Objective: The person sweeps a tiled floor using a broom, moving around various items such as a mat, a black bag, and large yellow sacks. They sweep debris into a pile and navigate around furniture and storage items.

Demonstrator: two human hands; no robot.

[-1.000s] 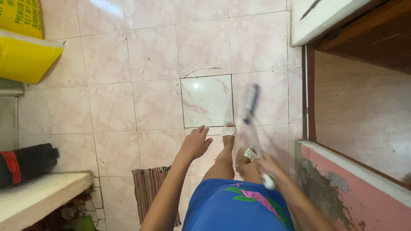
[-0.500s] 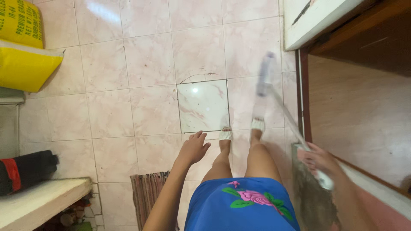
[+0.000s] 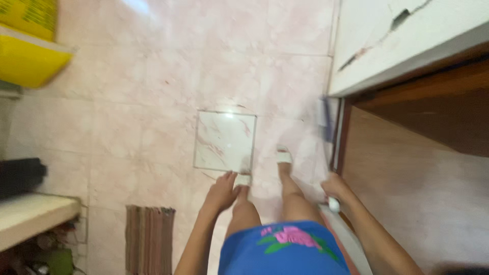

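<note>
From the head view, looking down past my blue skirt (image 3: 282, 249) to the pink tiled floor (image 3: 168, 81), my right hand (image 3: 333, 187) is wrapped round the white handle end of a long-handled brush (image 3: 326, 153), fingers curled closed on it, just beside the wooden door frame (image 3: 342, 137). The brush runs away from me along the frame: the white grip sits low at my hand, the thin shaft goes up the picture, and the blue-grey head (image 3: 324, 112) lies at the far end, near the foot of the white wall edge (image 3: 397, 46). So its long axis lies roughly front to back, nearly parallel to the threshold, with the head pointing forward and away from me; it is too blurred for me to tell whether the head touches the floor. My left hand (image 3: 221, 192) hangs free by my left knee, fingers loosely open and holding nothing. What I judge could go wrong: the head is very close to the frame and could knock against it or catch in the corner, twisting the grip out of my fingers. My sandalled feet (image 3: 283, 156) are stepping on glossy tile, and the striped mat (image 3: 149, 234) lies behind to my left, so a slip or a snagged heel is possible.
</note>
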